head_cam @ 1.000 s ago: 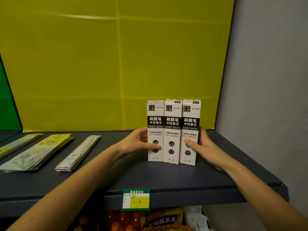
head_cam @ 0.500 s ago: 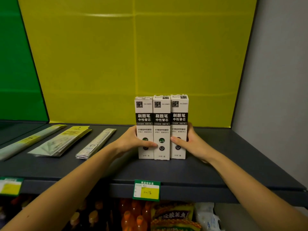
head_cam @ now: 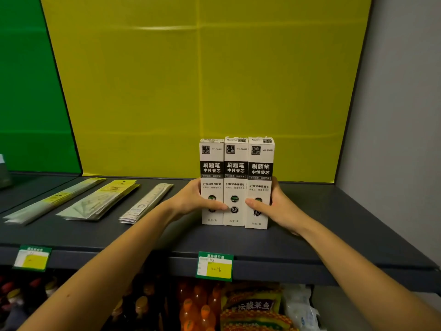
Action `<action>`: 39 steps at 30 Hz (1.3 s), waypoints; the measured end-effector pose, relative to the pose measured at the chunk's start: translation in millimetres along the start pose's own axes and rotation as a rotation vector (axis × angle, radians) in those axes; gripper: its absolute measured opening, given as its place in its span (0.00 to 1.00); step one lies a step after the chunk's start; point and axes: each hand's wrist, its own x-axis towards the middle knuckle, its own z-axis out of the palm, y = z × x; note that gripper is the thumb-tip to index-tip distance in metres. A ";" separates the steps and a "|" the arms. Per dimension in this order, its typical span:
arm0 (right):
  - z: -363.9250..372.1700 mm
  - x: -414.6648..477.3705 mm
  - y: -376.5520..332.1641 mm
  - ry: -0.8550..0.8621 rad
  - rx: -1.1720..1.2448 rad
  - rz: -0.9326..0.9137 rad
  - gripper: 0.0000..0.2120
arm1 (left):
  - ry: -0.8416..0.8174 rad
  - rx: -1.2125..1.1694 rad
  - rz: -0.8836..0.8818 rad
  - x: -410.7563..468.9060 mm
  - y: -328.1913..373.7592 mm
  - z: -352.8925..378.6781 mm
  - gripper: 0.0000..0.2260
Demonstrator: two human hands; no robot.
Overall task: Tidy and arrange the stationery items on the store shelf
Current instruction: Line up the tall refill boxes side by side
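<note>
While left hand (head_cam: 191, 201) and right hand (head_cam: 280, 210) still clamp the refill boxes (head_cam: 236, 168),
row stays upright between them; squaring seems done.

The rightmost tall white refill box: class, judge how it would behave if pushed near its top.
It would probably tip: the tall white cardboard box stands upright on a narrow base on the dark grey shelf. It looks stiff-sided, so likely slides rather than buckles if pushed low.
</note>
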 end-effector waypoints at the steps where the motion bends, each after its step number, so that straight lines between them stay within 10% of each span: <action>1: 0.6 -0.1 -1.1 0.001 -0.001 -0.001 0.33 | -0.002 0.001 0.000 0.9 -0.7 -0.8 0.23; 15: 1.7 -24.6 -19.5 0.177 -0.089 0.022 0.53 | -0.017 0.104 -0.038 -22.8 1.6 -22.2 0.32; 21: 8.5 -63.2 -52.3 0.557 -0.245 -0.145 0.20 | 0.250 0.212 0.030 -64.2 0.8 -77.2 0.12; 33: 168.5 -14.9 -101.0 -0.063 -0.208 0.118 0.09 | 0.262 -0.070 -0.229 -92.2 -65.8 -158.0 0.11; 39: 225.7 42.0 -84.5 -0.017 -0.172 0.365 0.21 | 0.179 -0.177 -0.315 -72.2 -74.5 -144.1 0.18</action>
